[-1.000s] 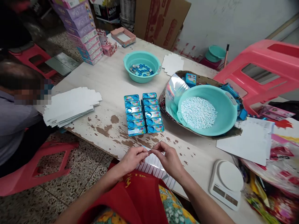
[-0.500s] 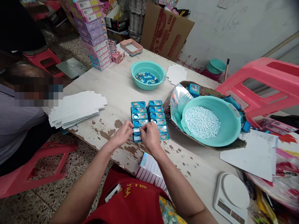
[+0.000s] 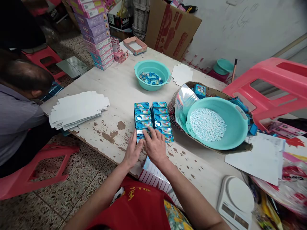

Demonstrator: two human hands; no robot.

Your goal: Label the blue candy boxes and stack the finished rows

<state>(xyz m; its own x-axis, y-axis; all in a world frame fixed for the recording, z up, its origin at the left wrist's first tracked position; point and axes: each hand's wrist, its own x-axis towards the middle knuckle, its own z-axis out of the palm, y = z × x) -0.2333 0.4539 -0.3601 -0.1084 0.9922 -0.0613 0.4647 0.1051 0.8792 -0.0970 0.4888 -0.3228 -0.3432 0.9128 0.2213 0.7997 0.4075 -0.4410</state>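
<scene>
Small blue candy tins (image 3: 143, 117) with round recesses and "Caramelo" lettering stand in two columns on the table (image 3: 115, 95). At the near end of the left column, my left hand (image 3: 132, 150) rests its fingers along the tins' side, with the thumb apart. My right hand (image 3: 155, 147) lies over the nearest tins with its fingers stretched out and pressing on top. Neither hand grips anything; my right fingers partly hide the near tins. Beyond the columns, a teal basin (image 3: 141, 83) holds small round blue and silver pieces.
To the right, a teal bowl (image 3: 236, 127) of white pellets sits on a carton (image 3: 178, 103) holding more tins. White cardboard sheets (image 3: 80, 107) are stacked at left, near a seated person (image 3: 16, 118). A white scale (image 3: 236, 198) stands at front right. Boxes (image 3: 96, 32) tower at the back.
My fingers have gone from pinching at a near tin on the left to lying stretched out. My left hand has shifted slightly right and nearer; the right now lies flat over the tins.
</scene>
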